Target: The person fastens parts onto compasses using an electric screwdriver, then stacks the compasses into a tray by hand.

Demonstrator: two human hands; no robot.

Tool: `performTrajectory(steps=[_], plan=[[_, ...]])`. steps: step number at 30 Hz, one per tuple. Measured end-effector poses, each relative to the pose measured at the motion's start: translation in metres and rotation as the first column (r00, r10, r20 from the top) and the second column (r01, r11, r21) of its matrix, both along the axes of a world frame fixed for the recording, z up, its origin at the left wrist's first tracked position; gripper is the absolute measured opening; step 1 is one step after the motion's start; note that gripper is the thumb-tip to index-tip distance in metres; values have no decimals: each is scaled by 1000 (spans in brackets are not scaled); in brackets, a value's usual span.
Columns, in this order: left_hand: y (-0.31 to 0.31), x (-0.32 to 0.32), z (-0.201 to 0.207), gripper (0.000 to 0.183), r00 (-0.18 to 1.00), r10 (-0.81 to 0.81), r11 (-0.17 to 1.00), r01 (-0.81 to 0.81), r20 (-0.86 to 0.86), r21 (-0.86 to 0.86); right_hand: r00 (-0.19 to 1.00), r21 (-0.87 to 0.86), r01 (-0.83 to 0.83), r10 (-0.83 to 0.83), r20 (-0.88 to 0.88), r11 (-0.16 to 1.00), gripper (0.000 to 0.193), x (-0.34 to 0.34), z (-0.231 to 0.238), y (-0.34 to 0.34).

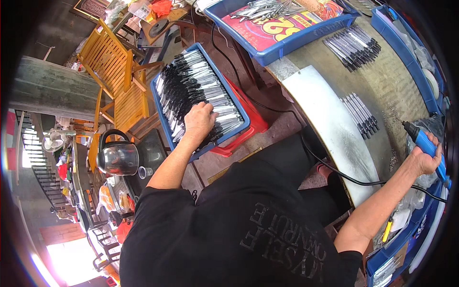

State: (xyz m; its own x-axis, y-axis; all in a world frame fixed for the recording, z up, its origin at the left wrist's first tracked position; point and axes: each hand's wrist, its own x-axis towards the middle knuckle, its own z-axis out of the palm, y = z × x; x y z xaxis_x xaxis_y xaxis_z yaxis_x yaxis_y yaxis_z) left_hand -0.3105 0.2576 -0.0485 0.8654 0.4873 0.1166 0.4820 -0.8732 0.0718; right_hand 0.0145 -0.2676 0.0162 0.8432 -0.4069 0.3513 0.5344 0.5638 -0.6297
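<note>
My left hand (200,120) reaches down into a blue tray (243,109) packed with rows of silver-and-black pens (194,61). Its fingers are curled onto the pens; their tips are hidden. At the far right my right hand (427,159) is wrapped around a blue electric screwdriver (423,142) with a black nose pointing up and left. A black cable (351,179) runs from the tool across my lap. On the work table, a small row of pens (359,115) lies nearest the screwdriver, and a larger bundle of pens (352,47) rests farther back.
A white sheet (330,115) covers the table's near edge. Another blue tray (282,49) with pens stands at the back. Blue bins (397,40) line the right. The left tray sits on a red stool (258,125), beside a wooden chair (125,105) and a kettle (117,159).
</note>
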Motion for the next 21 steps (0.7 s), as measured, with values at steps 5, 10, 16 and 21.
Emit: performTrajectory(steps=[5, 10, 16, 21], plan=[[-1, -1, 0, 16, 999, -7, 998, 10, -47, 59, 1000, -2, 16, -16, -9, 1000, 15, -2, 3, 5], [5, 3, 1, 14, 997, -39, 994, 45, -66, 94, 998, 48, -67, 66, 24, 997, 13, 4, -1, -2], [4, 6, -4, 13, 999, -28, 994, 30, -19, 105, 1000, 13, 5, -5, 3, 1000, 13, 0, 1, 3], [4, 7, -8, 11, 1000, -9, 997, 8, 19, 81, 1000, 35, -18, 18, 4, 999, 14, 2, -1, 2]])
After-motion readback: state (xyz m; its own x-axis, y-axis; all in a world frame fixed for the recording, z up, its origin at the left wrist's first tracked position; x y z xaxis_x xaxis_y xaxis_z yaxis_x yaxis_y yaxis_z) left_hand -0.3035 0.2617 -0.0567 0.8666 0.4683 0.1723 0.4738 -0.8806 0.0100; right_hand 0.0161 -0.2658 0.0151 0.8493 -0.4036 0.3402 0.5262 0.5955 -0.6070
